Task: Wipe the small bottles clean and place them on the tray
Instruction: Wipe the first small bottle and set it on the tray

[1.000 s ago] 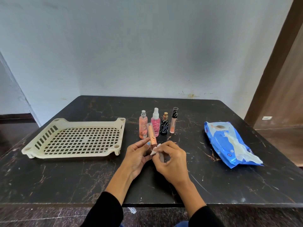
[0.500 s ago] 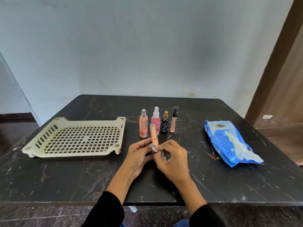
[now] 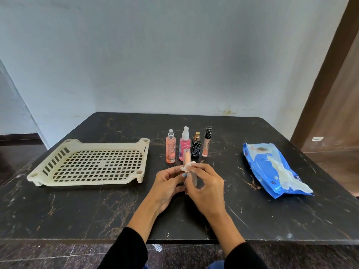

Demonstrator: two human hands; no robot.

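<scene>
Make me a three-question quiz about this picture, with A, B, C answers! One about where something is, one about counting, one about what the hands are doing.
1. Where is the blue wipes pack?
A. on the tray
B. on the table, right of the bottles
C. on the floor

2. How many bottles stand on the table?
A. two
B. four
C. six

3. What does the right hand hold?
A. a white wipe
B. a spoon
C. nothing

Answers:
1 B, it lies on the table's right side.
2 B, four stand in a row; a fifth, the peach bottle, is in the left hand.
3 A, the white wipe presses on the peach bottle.
</scene>
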